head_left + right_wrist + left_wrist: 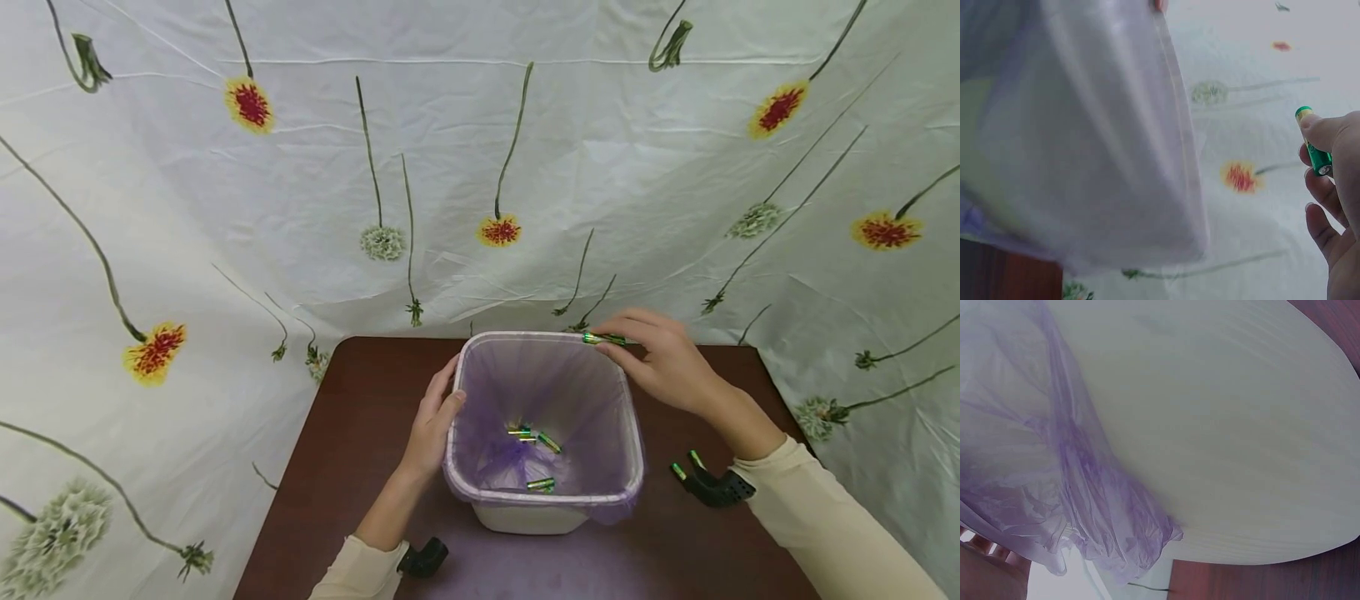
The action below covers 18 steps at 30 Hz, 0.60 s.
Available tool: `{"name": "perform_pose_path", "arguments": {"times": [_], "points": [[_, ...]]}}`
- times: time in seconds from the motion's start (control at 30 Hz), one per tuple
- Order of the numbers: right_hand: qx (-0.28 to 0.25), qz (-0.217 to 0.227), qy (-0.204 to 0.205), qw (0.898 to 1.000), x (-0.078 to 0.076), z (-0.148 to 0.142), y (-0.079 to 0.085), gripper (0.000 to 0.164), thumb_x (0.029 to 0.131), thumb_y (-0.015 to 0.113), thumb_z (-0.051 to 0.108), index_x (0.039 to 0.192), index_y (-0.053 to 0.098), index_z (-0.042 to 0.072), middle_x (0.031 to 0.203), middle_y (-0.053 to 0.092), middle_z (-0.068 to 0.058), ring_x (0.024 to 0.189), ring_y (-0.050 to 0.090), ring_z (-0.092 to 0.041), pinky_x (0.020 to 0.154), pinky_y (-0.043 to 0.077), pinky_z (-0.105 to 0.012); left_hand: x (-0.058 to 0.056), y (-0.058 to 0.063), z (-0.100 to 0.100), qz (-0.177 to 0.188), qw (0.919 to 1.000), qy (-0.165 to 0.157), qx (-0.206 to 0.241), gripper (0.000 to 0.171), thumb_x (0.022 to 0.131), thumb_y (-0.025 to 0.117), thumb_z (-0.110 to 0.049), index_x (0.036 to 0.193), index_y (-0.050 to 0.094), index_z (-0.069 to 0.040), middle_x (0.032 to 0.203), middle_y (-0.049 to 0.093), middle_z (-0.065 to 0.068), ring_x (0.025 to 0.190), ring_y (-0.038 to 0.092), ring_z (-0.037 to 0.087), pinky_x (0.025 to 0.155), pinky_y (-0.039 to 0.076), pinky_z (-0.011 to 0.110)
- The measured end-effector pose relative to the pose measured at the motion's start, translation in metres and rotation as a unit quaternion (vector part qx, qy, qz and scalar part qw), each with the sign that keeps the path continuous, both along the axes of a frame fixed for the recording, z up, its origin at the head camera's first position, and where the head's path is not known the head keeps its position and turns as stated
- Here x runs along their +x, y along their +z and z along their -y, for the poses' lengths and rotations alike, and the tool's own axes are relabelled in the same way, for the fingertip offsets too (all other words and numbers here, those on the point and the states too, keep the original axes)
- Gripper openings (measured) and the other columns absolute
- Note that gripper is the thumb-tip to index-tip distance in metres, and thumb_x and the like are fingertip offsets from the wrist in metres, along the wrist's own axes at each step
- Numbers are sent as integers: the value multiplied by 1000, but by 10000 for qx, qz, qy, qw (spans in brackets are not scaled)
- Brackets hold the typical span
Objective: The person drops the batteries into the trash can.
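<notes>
A white bin (528, 522) lined with a translucent purple bag (495, 379) stands on the table, the bag folded over its rim. My left hand (429, 429) holds the bin's left side, thumb at the rim and fingers along the outside. Between thumb and fingers my right hand (663, 360) pinches a green and yellow battery (1320, 160), just above the far right corner of the rim. Inside, several similar batteries (550, 442) lie on the bag at the bottom. The left wrist view is mostly filled by the bin's outer wall and bag.
Two more batteries (678, 472) show on the dark brown table (360, 417), right of the bin beside the black wrist mount (716, 487). Another black mount (423, 558) is at the left wrist. A white flowered cloth (315, 183) hangs behind and around the table.
</notes>
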State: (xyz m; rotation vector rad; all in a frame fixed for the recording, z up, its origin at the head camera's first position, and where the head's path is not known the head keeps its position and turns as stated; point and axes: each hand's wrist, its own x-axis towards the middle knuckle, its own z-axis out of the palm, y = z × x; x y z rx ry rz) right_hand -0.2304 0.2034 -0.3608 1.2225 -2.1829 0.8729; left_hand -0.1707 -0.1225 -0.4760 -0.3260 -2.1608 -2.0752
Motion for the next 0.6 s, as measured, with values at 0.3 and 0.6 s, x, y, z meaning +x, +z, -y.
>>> {"name": "perform_pose_path", "arguments": {"times": [0.3,0.6], "points": [[221,-192,629,9976,-9,35,19,30,84,81,-2,112,78,8,107,73,-1,90,67,-15,69,51,-33,0,0,0,32,10000,-64,46,56,106,46,-13,161,36,-8,157,39,14,136,40,31,108,36,55],[372,-143,1064,9935,-12,61,30,26,86,80,1,112,78,6,104,73,-1,90,68,-16,71,54,-36,0,2,2,55,10000,-76,20,56,107,46,-14,162,35,-9,157,39,14,134,41,33,106,38,54]]}}
